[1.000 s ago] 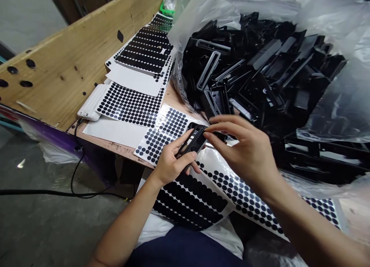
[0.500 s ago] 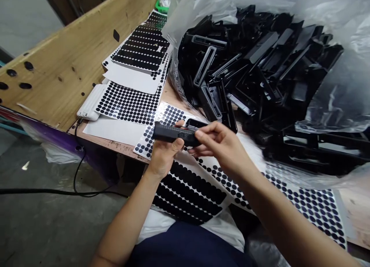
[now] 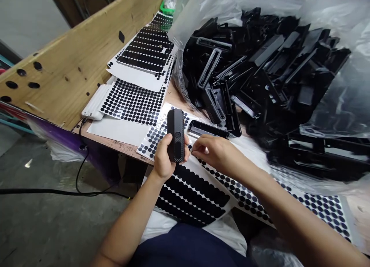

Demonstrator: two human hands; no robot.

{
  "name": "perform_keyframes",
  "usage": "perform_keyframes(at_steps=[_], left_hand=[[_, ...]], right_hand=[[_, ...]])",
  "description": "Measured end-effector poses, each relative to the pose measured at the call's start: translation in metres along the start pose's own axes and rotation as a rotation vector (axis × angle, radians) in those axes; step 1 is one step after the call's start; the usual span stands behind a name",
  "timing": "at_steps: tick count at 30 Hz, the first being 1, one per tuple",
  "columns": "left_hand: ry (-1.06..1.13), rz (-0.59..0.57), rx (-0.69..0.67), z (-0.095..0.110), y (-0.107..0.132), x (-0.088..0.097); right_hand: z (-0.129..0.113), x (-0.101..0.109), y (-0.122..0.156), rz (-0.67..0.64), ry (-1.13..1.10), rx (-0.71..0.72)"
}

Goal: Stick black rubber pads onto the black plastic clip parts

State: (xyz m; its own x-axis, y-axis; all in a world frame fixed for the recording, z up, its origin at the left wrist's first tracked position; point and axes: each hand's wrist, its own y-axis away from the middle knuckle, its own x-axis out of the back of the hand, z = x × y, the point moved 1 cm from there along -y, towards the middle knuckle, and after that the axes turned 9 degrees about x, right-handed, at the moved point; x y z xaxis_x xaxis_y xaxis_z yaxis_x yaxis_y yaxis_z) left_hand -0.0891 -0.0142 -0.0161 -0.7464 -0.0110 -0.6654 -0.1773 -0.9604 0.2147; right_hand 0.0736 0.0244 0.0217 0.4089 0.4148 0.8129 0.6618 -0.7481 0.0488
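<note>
My left hand (image 3: 163, 161) is closed round a long black plastic part (image 3: 175, 134), holding it upright over the table's near edge. My right hand (image 3: 218, 153) hovers just right of it, fingertips curled down in a pinch onto a sheet of round black stickers (image 3: 245, 193); what the pinch holds is too small to see. Another black part (image 3: 208, 129) lies flat on the table just behind my right hand.
A clear plastic bag (image 3: 332, 101) full of black plastic parts (image 3: 260, 74) fills the right. Several sticker sheets (image 3: 133, 101) lie along a wooden board (image 3: 72, 62) at left. A white power bank (image 3: 94, 105) with a black cable (image 3: 78, 174) sits at the table's edge.
My left hand has turned the black part from lying sideways to standing upright. My right hand has let go of it and dropped to the sticker sheet.
</note>
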Motion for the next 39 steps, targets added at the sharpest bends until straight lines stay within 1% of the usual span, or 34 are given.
perform_keyframes(at_steps=[2,5,7,9,13,22,30,33,36,39], left_hand=[[-0.057,-0.02,0.006,-0.003,0.001,0.003],[-0.118,-0.025,0.008,-0.007,0.002,0.007],[-0.144,-0.018,0.011,-0.007,0.003,0.007],[-0.153,-0.004,0.016,-0.006,0.003,0.006],[-0.136,0.019,0.022,-0.006,0.002,0.004],[-0.125,-0.007,-0.001,-0.008,0.002,0.006],[-0.119,0.028,-0.001,-0.01,0.003,0.007],[-0.136,0.037,0.014,-0.009,0.004,0.006],[-0.171,0.032,0.013,-0.006,0.004,0.003],[-0.138,-0.017,-0.011,0.0,0.003,0.001]], right_hand=[[-0.002,0.01,-0.001,0.06,-0.3,-0.075],[-0.011,0.022,-0.003,0.204,-0.798,-0.219],[-0.02,0.025,-0.006,0.239,-0.971,-0.273],[-0.027,0.023,-0.012,0.23,-1.017,-0.286],[-0.032,0.018,-0.018,0.229,-1.007,-0.265],[-0.032,0.016,-0.018,0.273,-0.888,-0.219],[-0.039,0.02,-0.016,0.266,-0.701,-0.163],[-0.04,0.019,-0.015,0.275,-0.578,-0.122],[-0.038,0.019,-0.017,0.349,-0.38,-0.053],[-0.03,0.017,-0.014,0.538,-0.19,-0.052]])
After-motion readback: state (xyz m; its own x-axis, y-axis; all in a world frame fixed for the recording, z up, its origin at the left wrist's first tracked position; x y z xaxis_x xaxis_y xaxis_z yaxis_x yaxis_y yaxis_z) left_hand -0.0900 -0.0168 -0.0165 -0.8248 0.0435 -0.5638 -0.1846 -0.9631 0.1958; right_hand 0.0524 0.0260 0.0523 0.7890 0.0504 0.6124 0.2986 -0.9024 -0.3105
